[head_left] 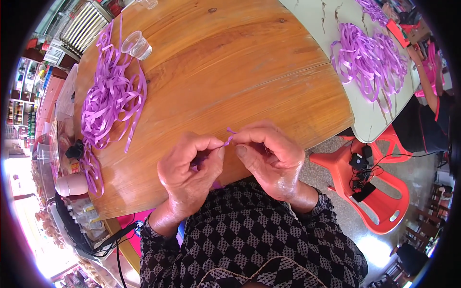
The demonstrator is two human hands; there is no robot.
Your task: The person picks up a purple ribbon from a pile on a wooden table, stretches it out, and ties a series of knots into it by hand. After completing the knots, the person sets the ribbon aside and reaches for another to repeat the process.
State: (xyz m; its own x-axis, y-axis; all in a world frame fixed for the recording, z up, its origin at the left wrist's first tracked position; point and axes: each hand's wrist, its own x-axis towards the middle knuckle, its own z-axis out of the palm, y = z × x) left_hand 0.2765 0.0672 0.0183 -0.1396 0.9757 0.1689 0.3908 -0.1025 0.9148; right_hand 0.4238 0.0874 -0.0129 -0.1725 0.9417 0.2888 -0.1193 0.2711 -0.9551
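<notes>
Both hands meet over the near edge of the wooden table [225,62], fingertips almost touching. Between them is a short twisted piece of purple ribbon [229,139]. My left hand [189,165] pinches one side of it with thumb and forefinger. From the other side, the thumb and forefinger of my right hand [271,161] grip it too, with a small end sticking up. More purple shows under my left palm and below it, partly hidden by the hand. A loose heap of purple ribbon [108,105] lies on the table's left side, trailing over its edge.
A clear plastic cup [138,46] lies beside the heap. On the white marbled table [317,19] at right rests another ribbon pile [367,62], near a co-worker's arm [425,79]. A red plastic stool [379,192] holds black cables and a small device. A pink rounded object [72,184] sits at left.
</notes>
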